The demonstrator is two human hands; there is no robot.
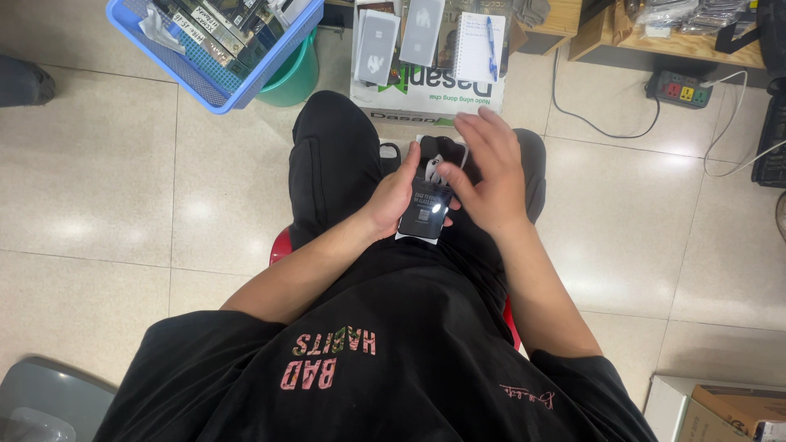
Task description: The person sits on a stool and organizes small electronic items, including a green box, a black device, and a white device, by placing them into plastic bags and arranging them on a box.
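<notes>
Over the lap of someone sitting on a red stool [281,244], both hands are busy with a small black packet [423,214]. It sits right between the knees, near the middle of the view. The left hand [393,199] is wrapped around its left edge, thumb on top, holding it steady. The right hand [485,173] hovers at the far end of the packet with fingers spread and loosely curled, fingertips touching something small and white there; I can't tell exactly what that bit is or whether it's pinched.

If I were doing this step, I'd keep the left grip firm but low on the packet so the glossy film doesn't buckle, and work the top end with just the fingertips, slow and close to the lap so nothing small drops on the tile.

Material-wise: the packet looks like slick, shiny plastic, flat and rectangular, catching a glare spot. Trousers and shirt are soft matte black cloth. On the far side sits a cardboard box [426,96] with flat grey packets and a spiral notebook [473,45] on it, a blue pen [491,47] lying across that. Far left there's a blue plastic mesh basket [214,75]. The floor is polished beige tile.
</notes>
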